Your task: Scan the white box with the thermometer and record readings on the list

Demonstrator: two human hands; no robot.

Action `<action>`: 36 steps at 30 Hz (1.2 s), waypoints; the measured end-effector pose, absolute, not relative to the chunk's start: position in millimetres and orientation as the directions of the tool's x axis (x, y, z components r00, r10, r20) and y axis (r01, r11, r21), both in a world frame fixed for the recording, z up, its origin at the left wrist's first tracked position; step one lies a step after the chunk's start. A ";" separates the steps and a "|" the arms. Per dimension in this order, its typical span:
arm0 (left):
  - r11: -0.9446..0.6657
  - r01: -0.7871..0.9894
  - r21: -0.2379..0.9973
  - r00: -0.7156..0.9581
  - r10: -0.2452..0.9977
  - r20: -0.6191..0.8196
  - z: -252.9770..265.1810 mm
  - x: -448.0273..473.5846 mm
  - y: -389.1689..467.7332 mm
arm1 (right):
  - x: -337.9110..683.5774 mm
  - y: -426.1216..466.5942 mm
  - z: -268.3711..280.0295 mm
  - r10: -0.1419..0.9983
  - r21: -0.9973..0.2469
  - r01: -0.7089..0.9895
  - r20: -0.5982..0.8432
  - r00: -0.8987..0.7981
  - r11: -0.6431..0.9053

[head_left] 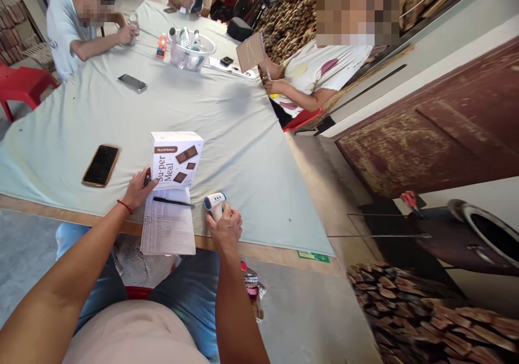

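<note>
A white box (177,161) printed "Su-per Meal" stands upright on the cloth-covered table, at the top end of some printed sheets of paper (170,229). My left hand (138,191) is at the box's lower left corner, thumb against its front and fingers by its side. A small dark patch shows between thumb and fingers; I cannot make it out. My right hand (225,224) is wrapped round the handle of a white and blue infrared thermometer (215,202), its head up and screen end to the left. Across the papers lies a black pen (172,201).
A phone (101,165) in an orange-brown case lies left of the box, a grey phone (132,82) farther off. A clear basket (192,52) of bottles stands at the back beside an orange item (161,45). Several people sit around; one at right holds a clipboard (250,52).
</note>
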State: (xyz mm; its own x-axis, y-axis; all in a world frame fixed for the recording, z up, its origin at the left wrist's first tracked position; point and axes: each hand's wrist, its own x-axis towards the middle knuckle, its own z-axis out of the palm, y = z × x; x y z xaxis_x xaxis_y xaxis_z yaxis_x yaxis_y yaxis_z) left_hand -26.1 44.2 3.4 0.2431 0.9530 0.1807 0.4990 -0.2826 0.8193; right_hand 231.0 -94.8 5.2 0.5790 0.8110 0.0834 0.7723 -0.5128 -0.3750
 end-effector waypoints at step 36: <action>-0.234 0.762 0.604 0.161 0.972 0.174 2.8 -13.7 34.5 | 144.8 -38.8 17.6 0.932 -0.978 -0.142 -0.189 0.309 -0.152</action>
